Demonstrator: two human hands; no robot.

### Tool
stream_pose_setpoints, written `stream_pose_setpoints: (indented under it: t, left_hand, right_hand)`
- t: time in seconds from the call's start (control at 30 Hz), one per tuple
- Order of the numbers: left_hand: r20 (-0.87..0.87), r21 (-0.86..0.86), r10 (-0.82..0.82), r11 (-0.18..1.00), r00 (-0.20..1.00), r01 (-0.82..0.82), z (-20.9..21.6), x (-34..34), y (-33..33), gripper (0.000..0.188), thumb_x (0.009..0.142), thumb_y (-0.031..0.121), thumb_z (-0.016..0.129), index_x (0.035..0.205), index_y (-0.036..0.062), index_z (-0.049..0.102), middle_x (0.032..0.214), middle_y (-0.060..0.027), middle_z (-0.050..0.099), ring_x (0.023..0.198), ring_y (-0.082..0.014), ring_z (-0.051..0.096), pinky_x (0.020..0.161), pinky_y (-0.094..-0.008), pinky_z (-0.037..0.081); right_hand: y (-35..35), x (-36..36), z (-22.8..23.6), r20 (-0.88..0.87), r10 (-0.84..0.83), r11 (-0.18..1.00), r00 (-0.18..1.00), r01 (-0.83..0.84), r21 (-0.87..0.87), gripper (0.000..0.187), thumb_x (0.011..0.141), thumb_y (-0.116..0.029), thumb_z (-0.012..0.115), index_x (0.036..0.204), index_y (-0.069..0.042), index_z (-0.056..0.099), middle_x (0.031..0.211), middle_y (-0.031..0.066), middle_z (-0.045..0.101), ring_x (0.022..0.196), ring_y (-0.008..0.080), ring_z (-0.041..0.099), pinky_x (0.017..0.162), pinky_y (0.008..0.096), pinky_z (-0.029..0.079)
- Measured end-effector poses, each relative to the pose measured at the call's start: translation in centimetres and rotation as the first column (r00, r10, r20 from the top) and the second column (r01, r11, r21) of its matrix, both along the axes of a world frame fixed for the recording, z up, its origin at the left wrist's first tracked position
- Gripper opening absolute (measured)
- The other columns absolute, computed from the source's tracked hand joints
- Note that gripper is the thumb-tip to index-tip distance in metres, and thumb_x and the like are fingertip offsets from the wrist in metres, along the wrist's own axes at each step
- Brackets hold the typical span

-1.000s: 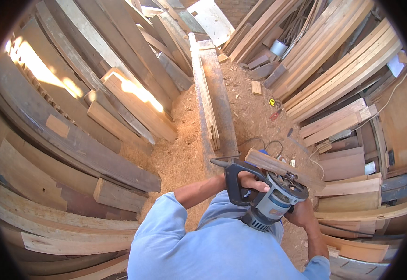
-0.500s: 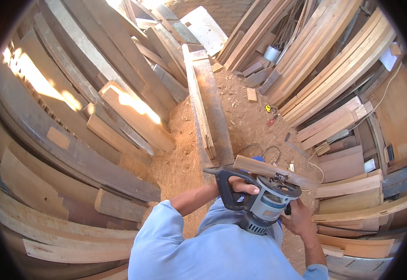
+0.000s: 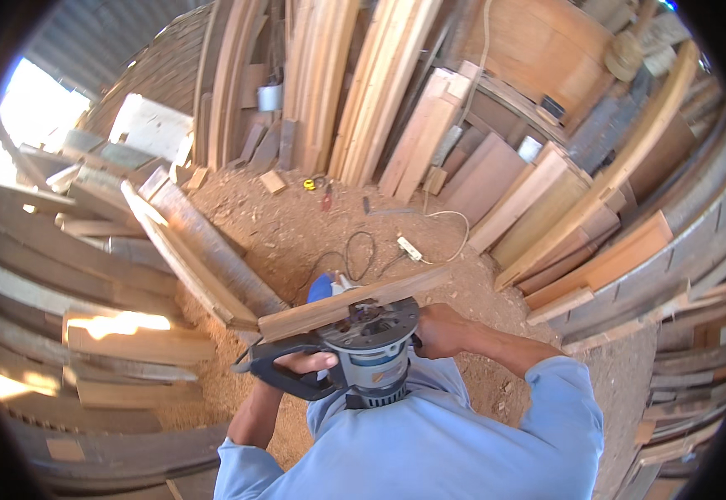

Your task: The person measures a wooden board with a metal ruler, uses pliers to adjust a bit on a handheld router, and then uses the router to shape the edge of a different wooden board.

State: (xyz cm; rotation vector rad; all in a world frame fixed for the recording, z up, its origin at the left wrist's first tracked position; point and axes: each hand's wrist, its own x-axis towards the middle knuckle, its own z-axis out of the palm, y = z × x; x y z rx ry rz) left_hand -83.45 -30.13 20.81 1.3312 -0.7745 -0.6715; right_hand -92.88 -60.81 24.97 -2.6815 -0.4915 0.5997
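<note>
A grey and dark-blue power router [image 3: 369, 350] sits low in the middle of the head view, tilted toward my chest. My left hand [image 3: 307, 363] grips its dark D-shaped handle. On the tool's right side, my right hand [image 3: 440, 327] is closed around it. A narrow wooden strip [image 3: 350, 302] lies across the top of the router, running from lower left to upper right. My light blue sleeves and shirt [image 3: 429, 442] fill the bottom of the view.
Sawdust covers the ground [image 3: 296, 225]. A black cable and white power strip [image 3: 409, 247] lie beyond the tool. A long plank [image 3: 196, 250] lies at left. Stacked boards [image 3: 88, 333] crowd the left; leaning planks [image 3: 363, 83] and panels [image 3: 596, 242] stand behind and right.
My head has turned, swinging the lumber stacks round. The router stays in both hands and has shifted left to the middle of the view, with the wooden strip across it.
</note>
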Motion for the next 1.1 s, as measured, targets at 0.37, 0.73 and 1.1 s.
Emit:
stream_pose_setpoints:
  t: [0.37,0.73,1.1]
  left_hand:
    - [-0.212,-0.070,0.121,0.988,0.970,-0.138,-0.1,-0.6,-0.5,0.095,0.075,0.049,0.085,0.142,-0.0054,0.046,0.137,-0.0162,0.056,0.126,-0.0259,0.052,0.107,-0.0403,0.041]
    - [-0.156,-0.136,-0.101,0.988,0.983,0.080,-2.2,1.1,-1.8,0.087,0.077,0.031,0.084,0.146,-0.0032,0.044,0.150,-0.0180,0.044,0.141,-0.0273,0.039,0.118,-0.0425,0.028]
    - [-0.104,-0.119,-0.081,0.991,0.991,0.069,-1.1,1.0,-1.5,0.087,0.078,0.031,0.083,0.146,-0.0035,0.043,0.149,-0.0178,0.045,0.140,-0.0278,0.041,0.118,-0.0421,0.029]
  right_hand:
    - [0.9,-1.1,-0.8,0.150,-0.090,0.987,0.985,0.068,0.143,0.031,0.074,-0.017,0.071,0.099,0.000,0.062,0.096,0.0207,0.067,0.087,0.0433,0.066,0.073,0.0502,0.055]
    - [0.7,-1.9,-2.4,0.086,-0.100,0.991,0.991,0.107,-0.084,0.024,0.079,-0.017,0.065,0.097,-0.002,0.067,0.100,0.0193,0.069,0.088,0.0400,0.069,0.076,0.0470,0.057]
    - [-0.4,-1.0,-2.4,-0.001,-0.031,1.000,1.000,0.031,-0.001,0.014,0.066,-0.011,0.068,0.075,-0.001,0.068,0.083,0.0224,0.069,0.082,0.0427,0.068,0.072,0.0489,0.056]
